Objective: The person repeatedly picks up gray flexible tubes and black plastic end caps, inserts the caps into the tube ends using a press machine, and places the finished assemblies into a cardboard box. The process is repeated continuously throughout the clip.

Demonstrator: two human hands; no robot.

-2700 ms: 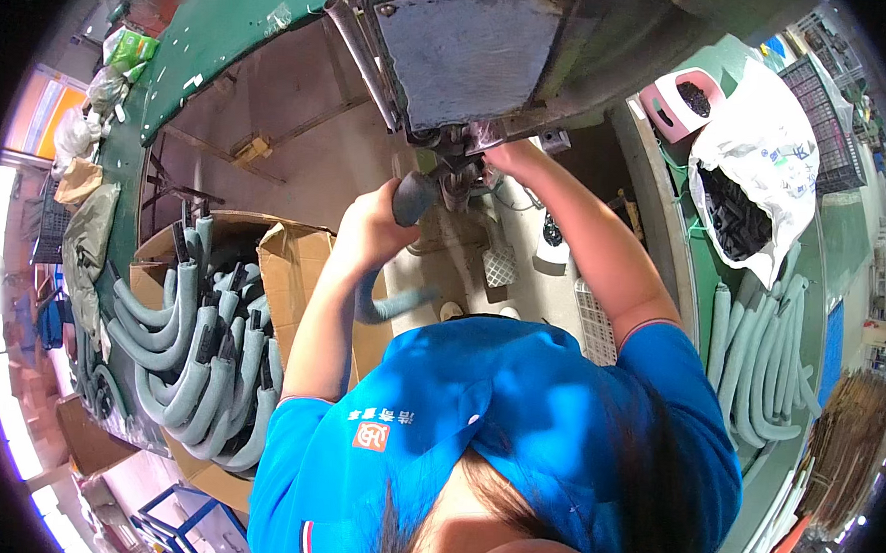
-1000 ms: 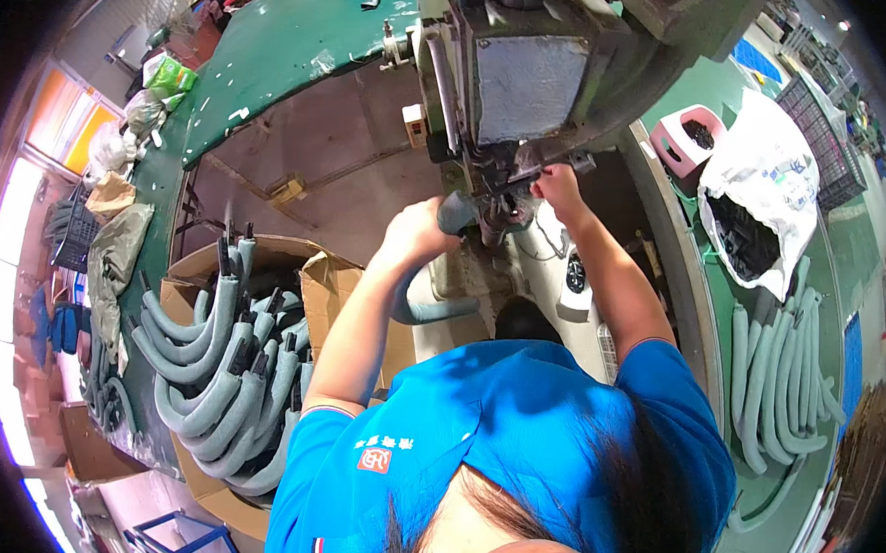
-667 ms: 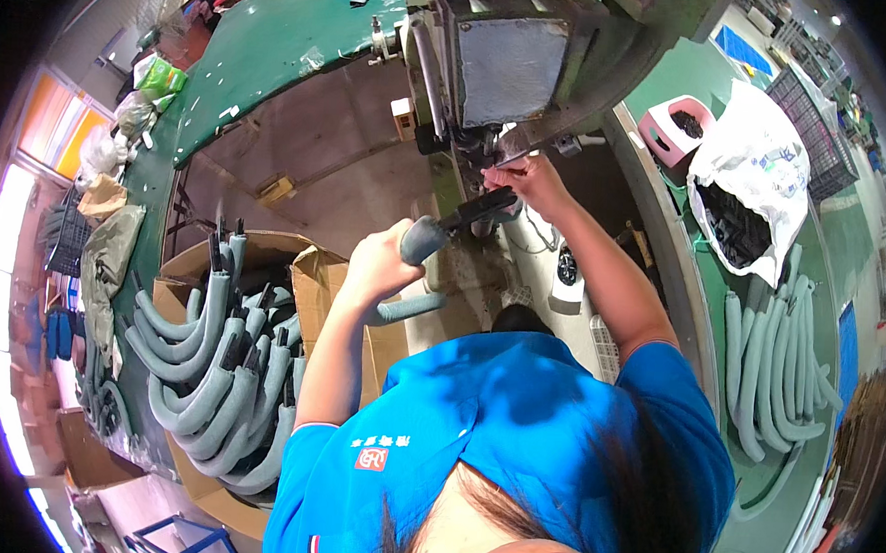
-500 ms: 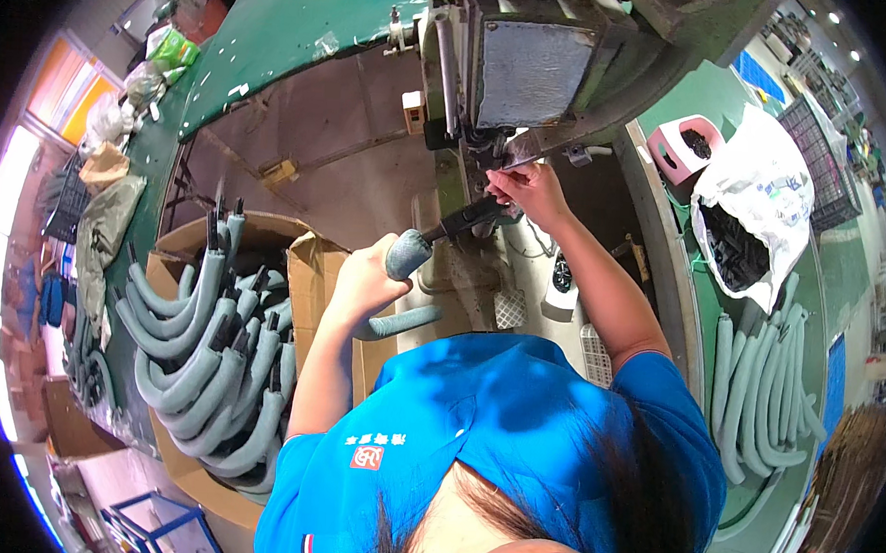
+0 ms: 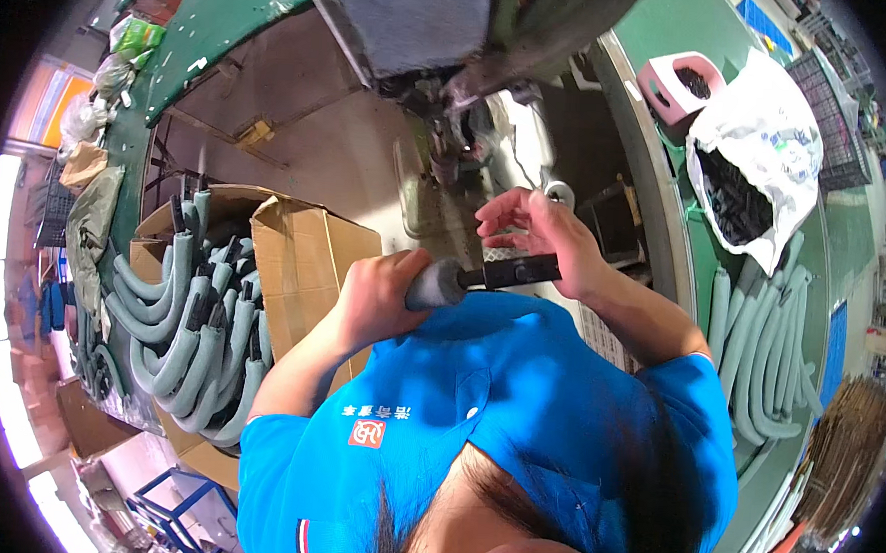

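Close in front of my chest, my left hand (image 5: 384, 291) is wrapped round a grey foam-covered tube (image 5: 437, 284). From the tube's end a black fitting (image 5: 520, 272) points to the right, lying nearly level. My right hand (image 5: 553, 240) is just above that fitting with its fingers apart and slightly curled. The fitting's far end meets the base of the right palm or passes below it; which one I cannot tell. Beyond both hands hangs the head of a dark machine (image 5: 426, 35), its lower working parts (image 5: 461, 127) in shadow.
A cardboard box (image 5: 316, 260) at left holds several curved grey foam tubes (image 5: 194, 349). On the right bench, more foam tubes (image 5: 764, 363) lie below a white bag (image 5: 767, 123) of black parts, near a pink container (image 5: 663, 88). A green table (image 5: 215, 34) stands far left.
Both hands have come back from the machine toward my chest with the foam tube. My right hand has opened and moved off the black fitting's end. The view has shifted as well.
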